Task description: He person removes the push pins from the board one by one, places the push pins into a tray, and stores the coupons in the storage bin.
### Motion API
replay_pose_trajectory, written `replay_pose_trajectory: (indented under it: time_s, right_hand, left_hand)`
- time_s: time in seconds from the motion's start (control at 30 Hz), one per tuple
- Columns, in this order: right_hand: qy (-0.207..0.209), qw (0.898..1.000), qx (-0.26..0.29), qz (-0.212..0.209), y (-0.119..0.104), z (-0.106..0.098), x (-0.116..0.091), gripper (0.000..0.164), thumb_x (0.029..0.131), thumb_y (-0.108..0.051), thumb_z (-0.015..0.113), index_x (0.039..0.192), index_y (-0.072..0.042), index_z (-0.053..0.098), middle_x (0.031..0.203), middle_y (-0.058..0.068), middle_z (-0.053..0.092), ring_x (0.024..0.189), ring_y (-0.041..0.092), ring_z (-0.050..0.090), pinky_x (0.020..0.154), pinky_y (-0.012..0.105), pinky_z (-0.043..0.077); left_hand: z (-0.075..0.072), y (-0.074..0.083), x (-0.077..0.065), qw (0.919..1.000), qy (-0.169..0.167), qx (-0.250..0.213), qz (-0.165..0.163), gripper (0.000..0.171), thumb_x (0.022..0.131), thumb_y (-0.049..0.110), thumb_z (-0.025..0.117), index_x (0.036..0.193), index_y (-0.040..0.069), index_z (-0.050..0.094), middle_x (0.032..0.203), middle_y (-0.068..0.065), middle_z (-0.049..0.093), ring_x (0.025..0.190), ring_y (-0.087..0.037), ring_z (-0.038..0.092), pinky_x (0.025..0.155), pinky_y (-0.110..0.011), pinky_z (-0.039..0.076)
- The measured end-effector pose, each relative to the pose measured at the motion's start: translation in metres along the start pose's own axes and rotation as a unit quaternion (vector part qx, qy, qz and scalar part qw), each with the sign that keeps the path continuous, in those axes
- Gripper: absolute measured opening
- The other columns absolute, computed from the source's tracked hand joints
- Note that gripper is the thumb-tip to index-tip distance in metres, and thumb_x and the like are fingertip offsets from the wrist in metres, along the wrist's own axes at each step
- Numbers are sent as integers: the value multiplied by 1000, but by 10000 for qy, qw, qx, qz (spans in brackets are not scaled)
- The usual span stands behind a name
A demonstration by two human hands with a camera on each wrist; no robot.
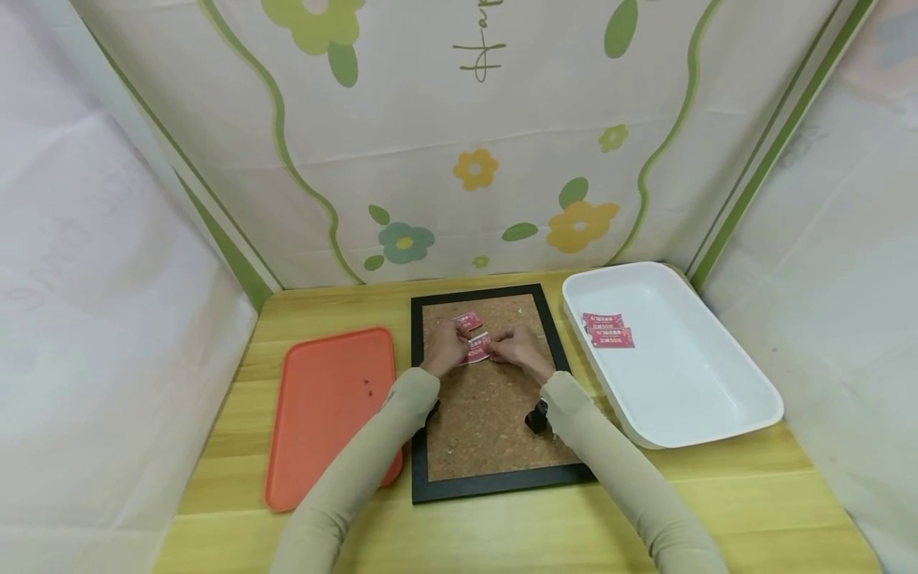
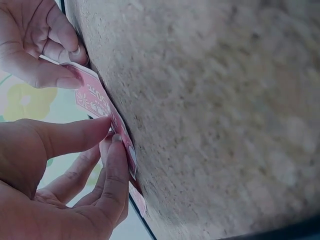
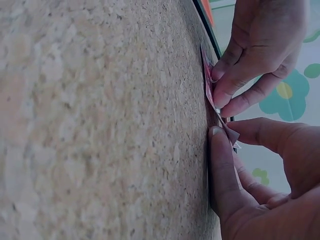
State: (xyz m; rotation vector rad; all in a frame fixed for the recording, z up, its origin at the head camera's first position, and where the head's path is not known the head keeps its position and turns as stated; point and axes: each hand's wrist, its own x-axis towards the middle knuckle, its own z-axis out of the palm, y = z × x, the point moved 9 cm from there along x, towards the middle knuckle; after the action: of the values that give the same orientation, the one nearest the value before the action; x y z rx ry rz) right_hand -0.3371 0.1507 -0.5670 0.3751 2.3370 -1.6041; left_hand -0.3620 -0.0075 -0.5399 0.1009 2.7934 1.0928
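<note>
A pink coupon (image 1: 476,348) with white print lies tilted against the cork board (image 1: 488,414). My right hand (image 1: 518,348) pinches its right end between thumb and fingers, and that end lifts off the cork in the right wrist view. At the coupon's other half, my left hand (image 1: 446,348) brings thumb and forefinger together on a small shiny piece that looks like a clear pushpin, mostly hidden by the fingertips (image 2: 117,138). Just above, a second pink coupon (image 1: 468,320) lies on the board, partly covered by the left hand.
On the left lies an orange tray (image 1: 330,414) with a few tiny dark bits. A white basin (image 1: 688,359) on the right holds two more pink coupons (image 1: 610,331). The board has a black frame (image 1: 495,482). Behind the table hangs a flowered cloth (image 1: 430,159).
</note>
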Motion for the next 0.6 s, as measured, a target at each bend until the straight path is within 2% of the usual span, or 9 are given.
replay_pose_trajectory:
  time_s: [0.33,0.6]
  right_hand:
    - [10,10000,75,54,2,0,1,25,94,-7,74,116,4,74,120,22,72,77,8,70,74,21,62]
    - [22,9999,102,62,2,0,1,25,95,-9,74,117,3,74,118,20,73,78,9,71,74,22,62]
  left_hand:
    - [2,1,0,9998,-66,47,-167,10,94,-1,71,97,8,75,95,-8,70,76,-15,57,60,-24,43]
    - [2,2,3,9997,-88,207,-48,8,94,0,70,95,6,74,92,-9,69,73,-16,57,58,-25,42]
